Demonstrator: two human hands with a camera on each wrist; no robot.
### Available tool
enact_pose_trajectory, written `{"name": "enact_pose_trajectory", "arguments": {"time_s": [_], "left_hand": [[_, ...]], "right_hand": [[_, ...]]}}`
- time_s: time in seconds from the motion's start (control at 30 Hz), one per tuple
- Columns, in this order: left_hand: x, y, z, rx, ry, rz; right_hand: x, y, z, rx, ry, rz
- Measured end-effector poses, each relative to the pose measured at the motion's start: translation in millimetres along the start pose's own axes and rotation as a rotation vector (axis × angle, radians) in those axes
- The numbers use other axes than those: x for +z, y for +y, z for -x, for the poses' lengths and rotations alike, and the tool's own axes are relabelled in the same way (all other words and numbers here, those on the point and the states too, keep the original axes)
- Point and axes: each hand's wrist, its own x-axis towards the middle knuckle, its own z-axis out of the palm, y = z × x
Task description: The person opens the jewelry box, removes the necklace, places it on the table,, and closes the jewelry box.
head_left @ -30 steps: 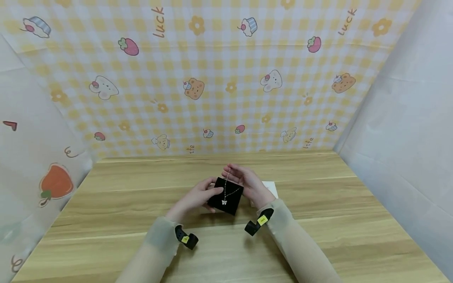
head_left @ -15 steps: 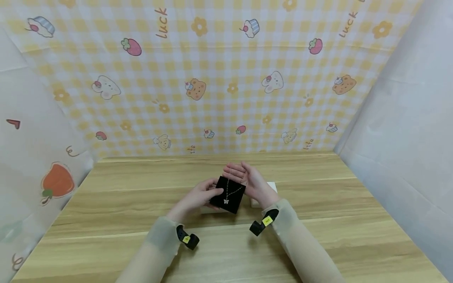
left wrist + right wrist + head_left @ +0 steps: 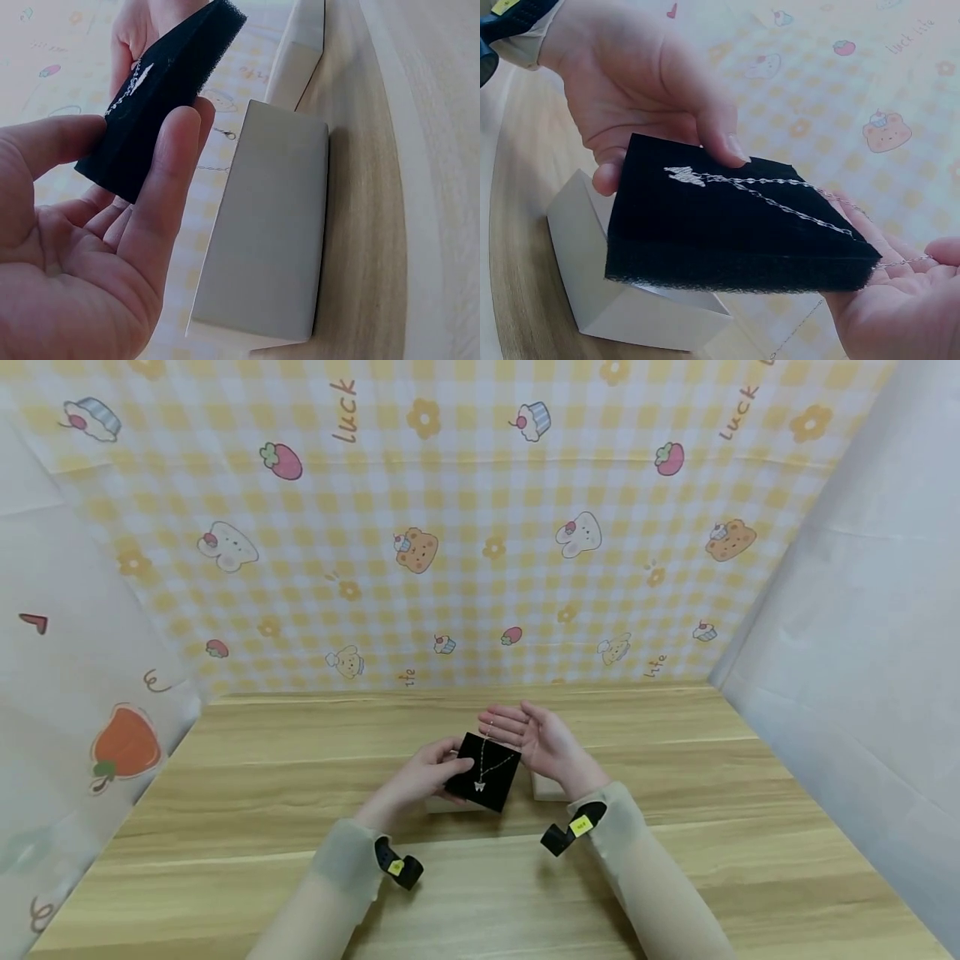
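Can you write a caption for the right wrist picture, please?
Left hand holding a black pad with a butterfly necklace, open right hand at the pad's edge, white box below.

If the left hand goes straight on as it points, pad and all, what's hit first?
Probably the right hand, just beyond the pad the left hand holds; whether pad and right hand touch is unclear.

From the head, looks forward and down, farthest off, taking in the wooden table (image 3: 480, 893) and the checked backdrop (image 3: 465, 493). From the left wrist, looks from very near over the left hand (image 3: 82, 262), rolled sideways, past the black pad (image 3: 161, 105) towards the right hand (image 3: 135, 41). From the right wrist, faces back across at close range. Shares pad and both hands between both wrist views.
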Motion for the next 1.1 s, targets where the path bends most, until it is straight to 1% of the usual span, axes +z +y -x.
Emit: {"name": "enact_pose_trajectory", "arguments": {"time_s": [0.2, 0.37, 0.57, 0.8, 0.93, 1.1], "left_hand": [[-0.2, -1.0, -0.7, 0.010, -0.010, -0.021], [-0.5, -0.1, -0.1, 0.013, -0.015, -0.019], [0.5, 2.1, 0.9, 0.018, -0.026, -0.018], [0.4, 1.5, -1.1, 0.016, -0.055, -0.014], [0.9, 1.5, -0.8, 0.012, -0.079, -0.015], [2.1, 1.7, 0.1, 0.002, -0.099, -0.016]], "right_hand": [[-1.5, -0.3, 1.0, -0.003, -0.011, -0.027], [-1.9, -0.5, -0.1, -0.011, -0.021, -0.035], [-3.8, -0.6, 0.3, -0.012, -0.009, -0.063], [-7.5, -1.8, 1.3, -0.026, 0.019, -0.163], [-9.4, -3.6, 1.8, -0.045, -0.002, -0.226], [-10.8, -5.9, 2.9, -0.041, -0.020, -0.325]]}}
